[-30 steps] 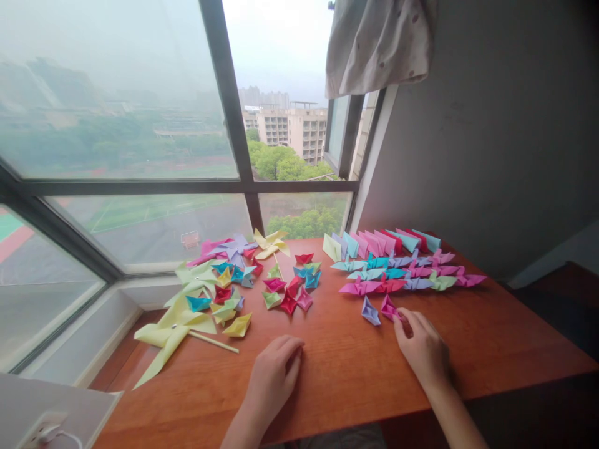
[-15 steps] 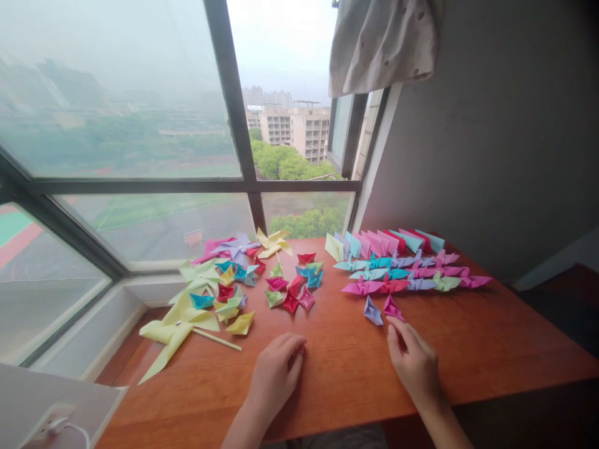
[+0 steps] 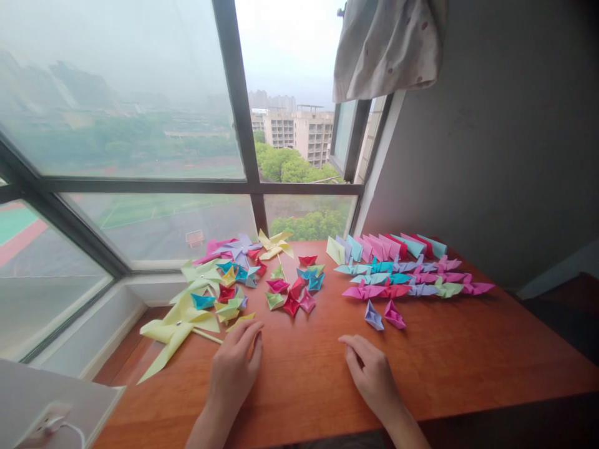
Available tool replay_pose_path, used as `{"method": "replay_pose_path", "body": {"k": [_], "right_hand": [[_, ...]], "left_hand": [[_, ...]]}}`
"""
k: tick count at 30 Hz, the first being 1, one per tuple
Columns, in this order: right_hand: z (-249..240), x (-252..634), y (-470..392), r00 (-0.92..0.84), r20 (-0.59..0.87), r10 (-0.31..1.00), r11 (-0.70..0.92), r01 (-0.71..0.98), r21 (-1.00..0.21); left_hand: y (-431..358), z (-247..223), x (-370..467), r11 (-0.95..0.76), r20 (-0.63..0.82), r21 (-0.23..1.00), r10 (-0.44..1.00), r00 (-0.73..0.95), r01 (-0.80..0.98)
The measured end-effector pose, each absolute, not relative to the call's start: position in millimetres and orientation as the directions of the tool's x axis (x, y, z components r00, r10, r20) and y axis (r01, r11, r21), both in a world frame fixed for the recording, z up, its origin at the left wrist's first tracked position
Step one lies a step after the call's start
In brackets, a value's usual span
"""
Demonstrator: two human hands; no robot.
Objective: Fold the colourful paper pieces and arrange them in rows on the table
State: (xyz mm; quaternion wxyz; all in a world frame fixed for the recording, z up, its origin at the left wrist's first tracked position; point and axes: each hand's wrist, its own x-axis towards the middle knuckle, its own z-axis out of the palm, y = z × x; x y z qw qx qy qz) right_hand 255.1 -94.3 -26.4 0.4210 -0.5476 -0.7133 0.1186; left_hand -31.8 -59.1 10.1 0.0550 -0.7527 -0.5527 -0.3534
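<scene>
My left hand (image 3: 234,363) is at the yellow paper boat (image 3: 241,320) on the left and partly covers it. Its fingers are loosely bent with the thumb apart, and no grip on the boat shows. Over bare wood, my right hand (image 3: 372,373) is empty, its fingers slightly bent and a gap by the thumb. Beyond it a lilac paper boat (image 3: 374,316) and a magenta paper boat (image 3: 395,315) stand side by side, in front of rows of folded paper cranes (image 3: 423,289). Close to my left hand lies a large pale-yellow paper pinwheel (image 3: 175,330) with a stick.
More paper boats are clustered at mid-table, among them a red boat (image 3: 291,304). Another yellow pinwheel (image 3: 275,245) and a lilac pinwheel (image 3: 239,251) lie near the window. Folded paper pieces (image 3: 377,247) line the back right of the wooden table (image 3: 468,355). A curtain (image 3: 390,50) hangs above.
My right hand has let go of the magenta boat and drawn back to the left. My left hand has moved left to the yellow boat.
</scene>
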Motion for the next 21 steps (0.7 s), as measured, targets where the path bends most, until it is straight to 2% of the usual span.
{"method": "replay_pose_path", "body": {"k": [6, 12, 16, 21], "right_hand": [[-27.7, 254.9, -93.1, 0.013, 0.443, 0.897, 0.323, 0.665, -0.673], [-26.6, 255.5, -92.6, 0.038, 0.450, 0.892, 0.317, 0.656, -0.685], [-26.6, 255.5, -92.2, 0.019, 0.436, 0.900, 0.317, 0.657, -0.684], [-25.4, 254.8, -92.0, 0.009, 0.428, 0.904, 0.316, 0.661, -0.680]], "left_hand": [[-59.4, 21.7, -71.4, -0.192, 0.612, 0.170, 0.789, 0.049, 0.967], [-60.6, 16.9, -86.7, -0.216, 0.593, 0.096, 0.796, 0.118, 0.972], [-62.9, 14.3, -86.7, -0.250, 0.590, 0.100, 0.795, 0.145, 0.963], [-67.0, 12.5, -77.4, -0.330, 0.613, 0.201, 0.777, 0.144, 0.922]]}}
